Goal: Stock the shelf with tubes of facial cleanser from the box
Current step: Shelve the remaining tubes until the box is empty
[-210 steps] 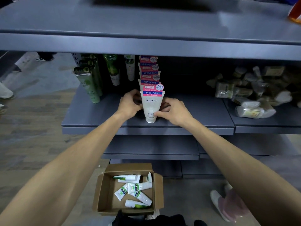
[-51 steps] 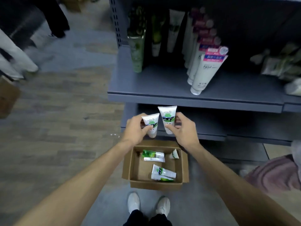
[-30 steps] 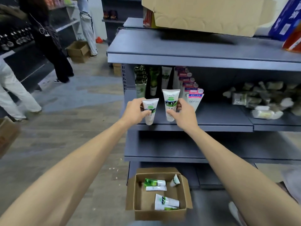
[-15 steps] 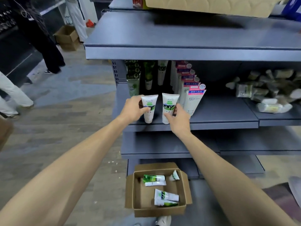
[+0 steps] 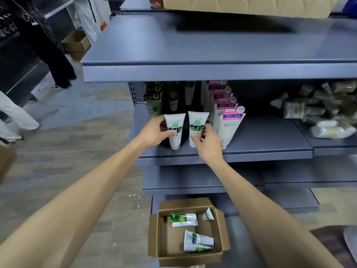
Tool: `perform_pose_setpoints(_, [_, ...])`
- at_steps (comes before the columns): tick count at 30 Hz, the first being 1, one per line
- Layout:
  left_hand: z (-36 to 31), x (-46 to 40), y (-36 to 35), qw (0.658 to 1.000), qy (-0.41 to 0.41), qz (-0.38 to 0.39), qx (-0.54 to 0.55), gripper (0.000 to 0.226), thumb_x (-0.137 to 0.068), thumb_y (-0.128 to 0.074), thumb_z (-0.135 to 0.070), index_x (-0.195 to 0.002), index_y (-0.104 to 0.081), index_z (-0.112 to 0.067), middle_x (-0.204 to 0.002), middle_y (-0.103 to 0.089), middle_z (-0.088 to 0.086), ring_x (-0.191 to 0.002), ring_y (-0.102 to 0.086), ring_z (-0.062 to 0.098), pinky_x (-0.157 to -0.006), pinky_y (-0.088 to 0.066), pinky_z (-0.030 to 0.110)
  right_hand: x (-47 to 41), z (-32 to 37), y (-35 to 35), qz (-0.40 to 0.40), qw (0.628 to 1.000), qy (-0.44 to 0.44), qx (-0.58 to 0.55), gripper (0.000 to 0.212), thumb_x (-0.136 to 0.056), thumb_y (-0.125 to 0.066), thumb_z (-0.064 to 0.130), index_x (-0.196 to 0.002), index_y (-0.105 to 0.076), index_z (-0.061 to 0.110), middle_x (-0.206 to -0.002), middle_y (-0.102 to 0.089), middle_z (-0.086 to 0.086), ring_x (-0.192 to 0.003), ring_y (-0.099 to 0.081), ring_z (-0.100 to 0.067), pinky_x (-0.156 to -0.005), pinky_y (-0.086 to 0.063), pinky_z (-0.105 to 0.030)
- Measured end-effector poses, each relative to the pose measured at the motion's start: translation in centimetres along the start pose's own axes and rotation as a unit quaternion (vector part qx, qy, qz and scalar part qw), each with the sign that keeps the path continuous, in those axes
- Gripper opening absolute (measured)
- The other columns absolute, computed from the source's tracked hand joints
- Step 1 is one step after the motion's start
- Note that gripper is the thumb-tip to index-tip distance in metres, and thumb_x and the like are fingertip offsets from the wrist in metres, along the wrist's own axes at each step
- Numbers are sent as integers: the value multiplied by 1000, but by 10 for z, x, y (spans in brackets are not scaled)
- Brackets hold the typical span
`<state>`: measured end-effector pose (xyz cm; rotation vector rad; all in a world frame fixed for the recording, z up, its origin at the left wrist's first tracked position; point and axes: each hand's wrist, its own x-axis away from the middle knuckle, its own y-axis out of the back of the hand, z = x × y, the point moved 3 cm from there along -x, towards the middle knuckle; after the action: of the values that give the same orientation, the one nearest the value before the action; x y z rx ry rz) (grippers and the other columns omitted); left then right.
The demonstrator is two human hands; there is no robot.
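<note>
1. We note our left hand (image 5: pixel 154 132) gripping one white-and-green tube (image 5: pixel 174 130), thumb across the front label and the other fingers curled behind. Cap end down, at or just above the shelf (image 5: pixel 260 136); contact is unclear.

2. Our right hand (image 5: pixel 206 142) holds a second tube (image 5: pixel 197 126) the same way, thumb in front and fingers wrapped at its right side. The two tubes stand upright, near each other with a narrow gap between.

3. Just right of the second tube stands a front-to-back row of pink-labelled tubes (image 5: pixel 229 126), leaning slightly. Our right knuckles sit very close to its front tube.

4. Behind, in the shadowed back of the shelf, green bottles (image 5: pixel 153 105) stand near the left upright.

5. The box (image 5: pixel 185 254) sits on the floor below, with several tubes lying flat inside. We judge the stocking partly done.

6. Risks, as we judge them:
   - The tubes stand on small caps; letting go before they settle could tip them.
   - Withdrawing the right hand could brush the pink row and topple it in a chain.
   - Both tubes stand near the shelf's front lip; a nudge forward could drop one to the floor.
   - One falling tube would likely knock its neighbour.
</note>
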<state>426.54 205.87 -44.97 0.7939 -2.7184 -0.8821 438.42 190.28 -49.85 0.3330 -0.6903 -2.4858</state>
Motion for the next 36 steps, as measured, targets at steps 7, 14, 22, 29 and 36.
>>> perform_pose_setpoints(7, [17,32,-42,988,79,-103,87,55,-66,-87,-14,-113,-58,-13,-97,-67,-8,-84,-63,0,-69,-48,5,1,-2,-2,-31,999,-24,5,44,-74,-79,27,-105,-48,23,-103,-64,1,-98,-62,-18,-86,-56,-42])
perform_pose_setpoints(14, [18,21,-61,975,78,-193,78,32,-74,-80,-11,-99,-62,-20,-84,-65,-15,-80,-61,-4,-75,-54,19,-11,0,-11,-49,998,-23,15,32,-82,-74,19,-105,-50,17,-105,-65,-4,-98,-64,-22,-87,-55,-42])
perform_pose_setpoints(22, [27,2,-67,975,41,-218,22,23,-80,-77,-16,-98,-62,-16,-88,-64,-11,-79,-61,4,-66,-43,3,-56,20,-22,-67,983,-67,158,37,-95,-57,19,-128,-47,7,-122,-61,-16,-111,-60,-36,-86,-48,-39])
perform_pose_setpoints(29, [32,-1,-68,974,34,-222,32,23,-80,-77,-13,-96,-61,-13,-85,-62,-14,-74,-55,-15,-65,-40,-3,-108,18,-40,-24,969,-50,239,42,-102,-42,16,-143,-39,4,-142,-49,-16,-129,-49,-29,-99,-41,-31])
perform_pose_setpoints(36, [35,-5,-71,973,29,-223,47,25,-79,-78,-11,-99,-63,-12,-91,-67,-10,-81,-59,-11,-67,-41,-3,-143,24,-47,32,960,-76,269,52,-107,-31,17,-155,-14,6,-161,-19,-13,-147,-23,-27,-114,-24,-35])
